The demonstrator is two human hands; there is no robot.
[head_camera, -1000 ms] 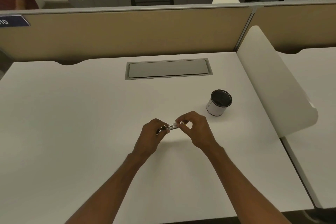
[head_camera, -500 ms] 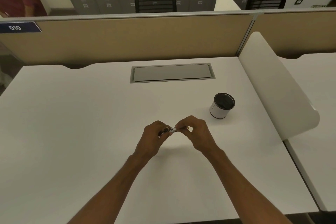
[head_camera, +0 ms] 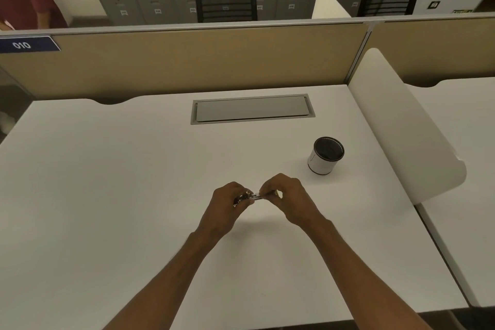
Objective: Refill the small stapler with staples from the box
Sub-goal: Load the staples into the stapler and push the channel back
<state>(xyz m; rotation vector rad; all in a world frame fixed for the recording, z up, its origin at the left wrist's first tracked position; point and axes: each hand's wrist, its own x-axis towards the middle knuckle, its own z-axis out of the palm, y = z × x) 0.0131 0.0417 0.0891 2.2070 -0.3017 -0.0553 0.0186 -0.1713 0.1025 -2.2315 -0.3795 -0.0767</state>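
A small metal stapler is held just above the white desk, between both hands. My left hand grips its left end, where a dark part shows. My right hand pinches its right end with the fingertips. Most of the stapler is hidden by the fingers, and I cannot tell whether it is open. No staple box is in view.
A white cylindrical holder with a dark inside stands to the right of my hands. A grey cable hatch lies flush in the desk at the back. A white divider panel borders the right side, a tan partition the back.
Both hands have stayed together on the stapler with only slight finger shifts. My head has tilted up a little, so the desk sits lower in view.
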